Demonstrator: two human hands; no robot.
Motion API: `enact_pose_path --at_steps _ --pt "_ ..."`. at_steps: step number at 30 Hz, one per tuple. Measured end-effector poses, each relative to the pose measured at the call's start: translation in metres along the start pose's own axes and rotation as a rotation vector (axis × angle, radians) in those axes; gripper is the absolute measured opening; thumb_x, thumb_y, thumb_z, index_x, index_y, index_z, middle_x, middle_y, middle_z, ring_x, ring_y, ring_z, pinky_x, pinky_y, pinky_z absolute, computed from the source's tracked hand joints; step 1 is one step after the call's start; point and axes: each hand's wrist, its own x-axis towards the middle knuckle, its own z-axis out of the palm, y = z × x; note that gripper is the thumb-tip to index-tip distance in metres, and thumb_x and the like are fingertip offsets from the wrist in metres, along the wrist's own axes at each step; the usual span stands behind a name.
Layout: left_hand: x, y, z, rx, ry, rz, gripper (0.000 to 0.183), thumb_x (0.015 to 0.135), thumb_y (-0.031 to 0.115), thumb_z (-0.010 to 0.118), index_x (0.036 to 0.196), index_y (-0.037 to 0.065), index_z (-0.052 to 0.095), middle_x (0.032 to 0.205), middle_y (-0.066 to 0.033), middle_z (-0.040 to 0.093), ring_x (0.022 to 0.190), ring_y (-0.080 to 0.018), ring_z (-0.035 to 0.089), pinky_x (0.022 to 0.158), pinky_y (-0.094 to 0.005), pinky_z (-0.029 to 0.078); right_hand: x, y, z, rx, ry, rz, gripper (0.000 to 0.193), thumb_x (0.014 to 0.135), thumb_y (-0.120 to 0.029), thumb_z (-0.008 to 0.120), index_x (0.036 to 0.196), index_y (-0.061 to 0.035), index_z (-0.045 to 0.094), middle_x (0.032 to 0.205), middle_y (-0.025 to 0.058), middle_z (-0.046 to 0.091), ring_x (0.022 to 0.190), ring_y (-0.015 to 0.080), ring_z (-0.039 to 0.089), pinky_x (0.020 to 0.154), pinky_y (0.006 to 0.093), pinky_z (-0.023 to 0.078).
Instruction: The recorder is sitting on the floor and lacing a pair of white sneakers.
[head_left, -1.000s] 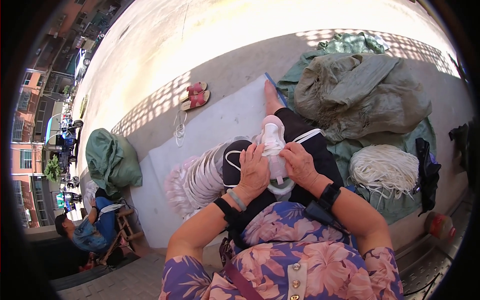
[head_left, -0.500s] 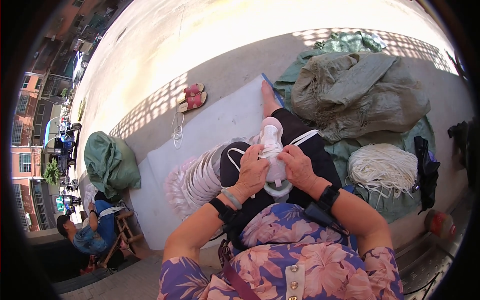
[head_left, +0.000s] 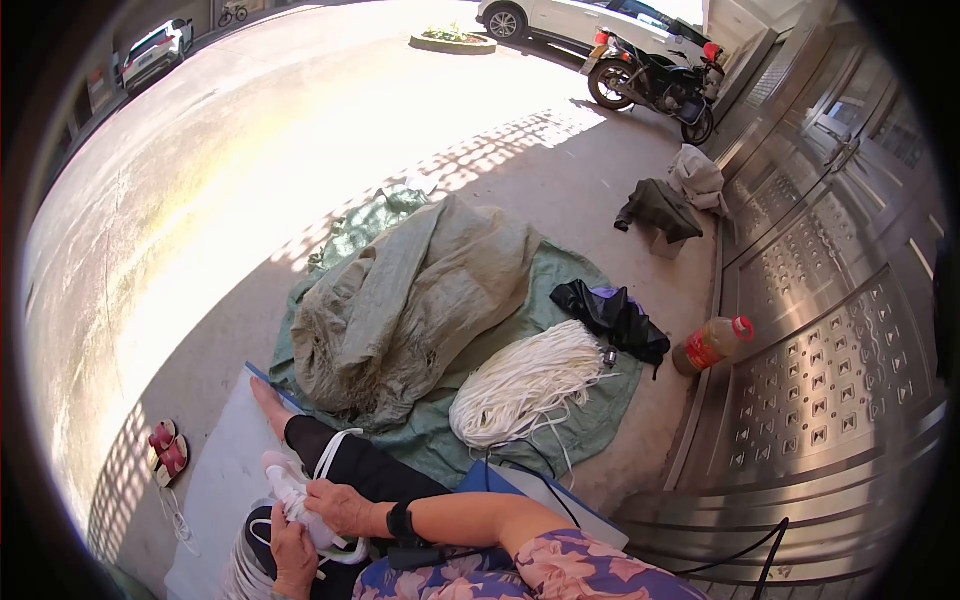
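A pale pink and white sneaker (head_left: 289,484) rests on my lap at the lower left, its toe pointing away from me. At its lacing, my left hand (head_left: 293,553) is closed with thumb and fingers pinched on the white shoelace. Close beside it, my right hand (head_left: 343,508) pinches at the lacing too, fingers curled. Loose lace loops out on both sides, one lying over my black trouser leg (head_left: 375,465). The fingertips partly cover the lacing. More pale shoes (head_left: 243,568), stacked in a row, show at the lower edge beside my left hand.
A white mat (head_left: 215,515) lies under my leg. Beyond are a large grey-green sack (head_left: 430,290), a bundle of white laces (head_left: 525,385) and a black bag (head_left: 612,318). A red-capped bottle (head_left: 712,345) stands by the metal door (head_left: 820,370). Red sandals (head_left: 168,452) sit far left.
The view has swung to the right, bringing the metal door, motorcycle and white car into sight. Both hands remain at the sneaker's lacing.
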Motion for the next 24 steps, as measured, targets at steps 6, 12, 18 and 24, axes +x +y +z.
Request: enact_pose_path --at_steps 6,12,18,24 --pt "0.017 0.027 0.007 0.169 0.057 -0.173 0.014 0.074 0.002 0.050 0.082 -0.008 0.057 0.113 -0.0306 0.047 0.095 -0.0433 0.054 0.080 -0.0404 0.046 0.006 -0.004 0.005 0.004 0.001 0.024 0.010 0.073 -0.009 0.052 0.082 -0.0036 0.053 0.084 0.0135 0.048 0.082 0.0317 0.052 0.068 0.0374 0.047" --pt "0.014 0.011 0.015 0.173 0.140 -0.013 0.015 0.075 0.003 0.051 0.082 -0.009 0.055 0.111 -0.0306 0.049 0.094 -0.0430 0.054 0.079 -0.0411 0.046 0.007 -0.002 0.003 0.006 0.039 0.076 0.010 0.074 -0.011 0.053 0.083 -0.0055 0.054 0.084 0.0130 0.048 0.082 0.0318 0.052 0.066 0.0384 0.047" --pt "0.016 0.019 0.018 0.124 0.131 -0.107 0.012 0.076 0.002 0.049 0.080 -0.008 0.054 0.111 -0.0315 0.048 0.093 -0.0435 0.054 0.079 -0.0415 0.046 0.010 -0.006 0.006 0.053 -0.040 0.137 0.009 0.076 -0.006 0.052 0.084 -0.0061 0.055 0.087 0.0139 0.048 0.084 0.0314 0.052 0.069 0.0387 0.047" --pt "0.017 0.019 0.008 0.102 0.020 -0.115 0.013 0.064 -0.003 0.053 0.075 -0.008 0.052 0.117 -0.0303 0.046 0.100 -0.0434 0.050 0.082 -0.0387 0.044 0.016 -0.001 -0.006 0.025 -0.181 0.207 0.017 0.073 -0.003 0.055 0.089 0.0004 0.055 0.097 0.0161 0.050 0.092 0.0337 0.053 0.072 0.0402 0.047"
